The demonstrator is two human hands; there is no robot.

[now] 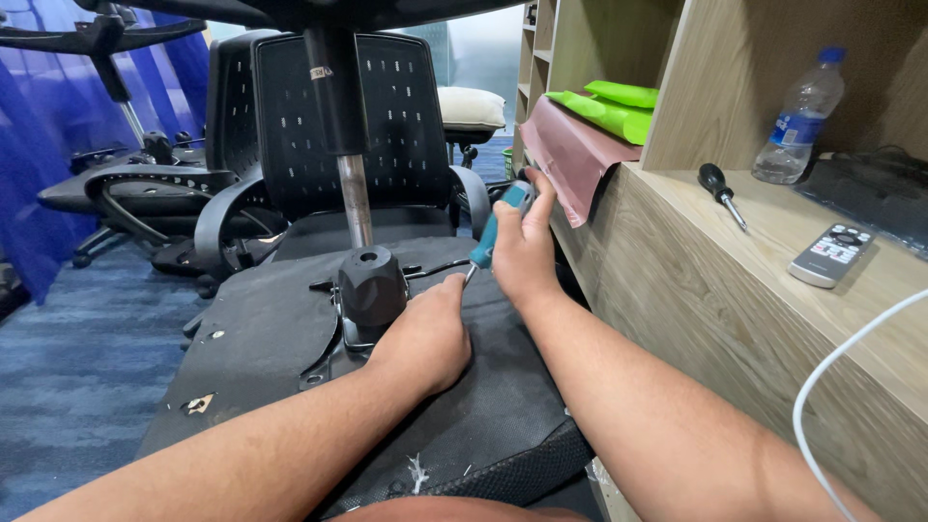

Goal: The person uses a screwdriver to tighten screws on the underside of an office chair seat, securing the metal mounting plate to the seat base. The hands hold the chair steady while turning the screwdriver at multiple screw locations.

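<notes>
Blue carpet (77, 367) lies open at left beside an upturned black chair seat (261, 329). On it, the left hand (425, 338) presses closed by the central mechanism (370, 285). Just right, the right hand (525, 253) grips a teal screwdriver (493, 232), close against the wooden counter edge (619, 280).

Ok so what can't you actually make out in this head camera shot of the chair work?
- Tip of the teal screwdriver and the screw under it: hidden behind the left hand.
- Left hand's fingers: curled out of sight against the seat underside.
- Right hand covers most of the handle.
- Chair base at the top: cut off by the frame edge.
- Remote control buttons: too small.
</notes>
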